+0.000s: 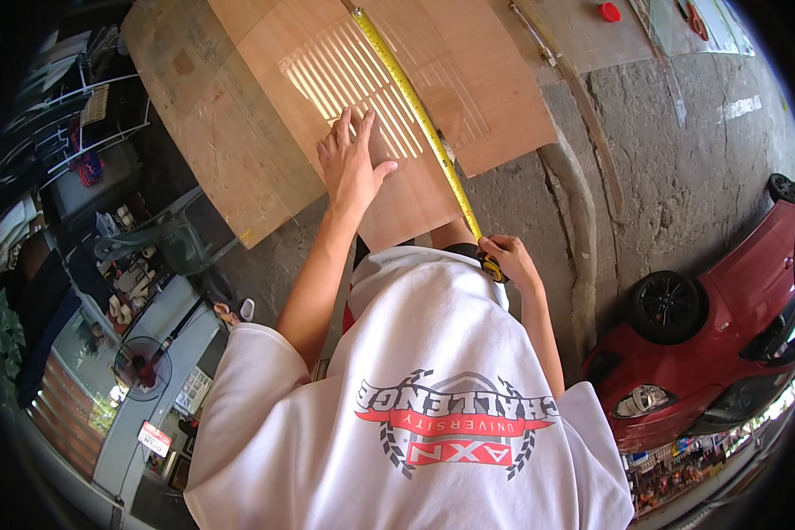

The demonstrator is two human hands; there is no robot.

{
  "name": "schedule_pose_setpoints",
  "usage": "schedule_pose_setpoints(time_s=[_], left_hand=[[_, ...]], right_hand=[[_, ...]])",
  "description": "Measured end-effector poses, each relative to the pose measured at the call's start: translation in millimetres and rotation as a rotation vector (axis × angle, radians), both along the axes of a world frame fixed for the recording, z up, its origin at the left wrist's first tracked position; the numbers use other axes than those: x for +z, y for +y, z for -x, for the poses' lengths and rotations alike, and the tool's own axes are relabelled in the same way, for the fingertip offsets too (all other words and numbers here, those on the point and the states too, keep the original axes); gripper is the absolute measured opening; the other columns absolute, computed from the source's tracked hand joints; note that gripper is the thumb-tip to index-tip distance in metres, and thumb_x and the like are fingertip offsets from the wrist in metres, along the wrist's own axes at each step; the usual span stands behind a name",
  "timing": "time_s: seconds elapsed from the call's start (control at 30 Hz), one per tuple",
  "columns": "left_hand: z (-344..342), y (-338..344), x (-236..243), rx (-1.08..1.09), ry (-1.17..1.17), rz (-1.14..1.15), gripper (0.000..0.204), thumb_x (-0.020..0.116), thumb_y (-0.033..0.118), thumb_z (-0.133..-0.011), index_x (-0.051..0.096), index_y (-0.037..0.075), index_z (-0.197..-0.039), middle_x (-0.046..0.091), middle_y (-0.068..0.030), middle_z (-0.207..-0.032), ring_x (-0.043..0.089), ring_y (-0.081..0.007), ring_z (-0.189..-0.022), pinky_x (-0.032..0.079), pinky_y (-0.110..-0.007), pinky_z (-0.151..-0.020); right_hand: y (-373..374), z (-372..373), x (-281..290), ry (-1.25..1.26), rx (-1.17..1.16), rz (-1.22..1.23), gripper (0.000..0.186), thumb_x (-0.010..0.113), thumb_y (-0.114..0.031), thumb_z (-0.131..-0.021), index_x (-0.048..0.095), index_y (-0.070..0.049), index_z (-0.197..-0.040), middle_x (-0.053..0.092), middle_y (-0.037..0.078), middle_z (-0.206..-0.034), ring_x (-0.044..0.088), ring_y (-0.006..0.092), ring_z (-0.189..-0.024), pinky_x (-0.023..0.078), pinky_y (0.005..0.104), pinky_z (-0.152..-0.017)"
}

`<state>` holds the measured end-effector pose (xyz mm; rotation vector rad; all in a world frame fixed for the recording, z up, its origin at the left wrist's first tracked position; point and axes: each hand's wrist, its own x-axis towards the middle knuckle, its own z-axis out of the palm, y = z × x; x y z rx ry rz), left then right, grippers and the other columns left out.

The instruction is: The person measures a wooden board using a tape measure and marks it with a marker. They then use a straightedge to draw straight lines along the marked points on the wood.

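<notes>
My left hand (353, 168) lies with fingers spread on a long strip of thin plywood (406, 199). Bright stripes of light fall across the wood just beyond my fingertips. My right hand (511, 259) is closed around the case of a tape measure (491, 265), near the strip's close end. From there the yellow blade (424, 124) runs out along the right side of the strip, its tip near the far edge of the view. A second plywood sheet (503, 115) lies to the right of the blade, and a worn wooden board (225, 141) to the left.
A red car (724, 327) stands at the right on the cracked concrete floor (662, 168). A red cap (609, 11) and orange-handled scissors (698, 22) are at the far right. To the left are a green plastic chair (181, 243) and a fan (143, 368).
</notes>
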<state>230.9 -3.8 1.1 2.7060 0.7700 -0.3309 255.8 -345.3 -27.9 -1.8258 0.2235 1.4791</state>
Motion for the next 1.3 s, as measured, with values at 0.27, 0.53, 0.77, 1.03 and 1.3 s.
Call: schedule_pose_setpoints(time_s=[0.27, 0.53, 0.77, 1.03, 1.3], left_hand=[[0.1, 1.0, -0.3, -0.002, -0.016, 0.003, 0.099, 0.092, 0.035, -0.07, 0.043, 0.023, -0.155, 0.036, -0.0171, -0.161, 0.042, -0.0398, -0.141, 0.033, -0.055, -0.115], [1.1, 1.1, 1.1, 0.009, -0.002, -0.005, 0.104, 0.094, 0.036, -0.067, 0.042, 0.023, -0.157, 0.037, -0.0159, -0.161, 0.042, -0.0391, -0.141, 0.032, -0.055, -0.115], [10.8, 8.0, 5.5, 0.093, -0.184, 0.164, 0.094, 0.089, 0.036, -0.077, 0.042, 0.016, -0.156, 0.033, -0.02, -0.162, 0.036, -0.0409, -0.146, 0.033, -0.053, -0.119], [75.4, 45.5, 0.5, 0.348, -0.546, 0.102, 0.068, 0.077, 0.033, -0.092, 0.049, 0.004, -0.147, 0.052, -0.0241, -0.143, 0.049, -0.0355, -0.134, 0.041, -0.05, -0.114], [157.6, 56.9, 2.2, 0.786, -0.637, 0.33, 0.036, 0.063, 0.015, -0.102, 0.063, 0.004, -0.136, 0.059, -0.0067, -0.075, 0.061, -0.0151, -0.069, 0.051, -0.033, -0.067]], right_hand=[[-3.7, -0.3, -4.9, -0.013, 0.002, -0.005, 0.039, 0.067, -0.033, -0.098, 0.073, 0.004, -0.087, 0.065, 0.004, -0.071, 0.055, 0.0107, -0.068, 0.047, 0.0319, -0.065], [-2.3, -4.4, 7.6, -0.357, 0.054, 0.052, 0.037, 0.066, -0.035, -0.098, 0.074, 0.001, -0.091, 0.067, 0.011, -0.069, 0.062, 0.0133, -0.066, 0.049, 0.0327, -0.063], [3.4, -25.3, 37.1, -0.489, -0.19, -0.249, 0.028, 0.065, -0.026, -0.104, 0.061, -0.002, -0.118, 0.058, -0.004, -0.079, 0.048, 0.0045, -0.071, 0.038, 0.024, -0.062], [1.5, -33.8, 95.9, -0.718, -0.152, -0.086, 0.043, 0.07, -0.037, -0.099, 0.063, -0.002, -0.123, 0.069, 0.008, -0.075, 0.059, 0.0119, -0.067, 0.047, 0.031, -0.063], [3.7, -112.7, 116.5, -1.149, 0.174, 0.226, 0.048, 0.061, -0.048, -0.101, 0.065, -0.003, -0.118, 0.069, 0.016, -0.078, 0.069, 0.0343, -0.074, 0.051, 0.0435, -0.069]])
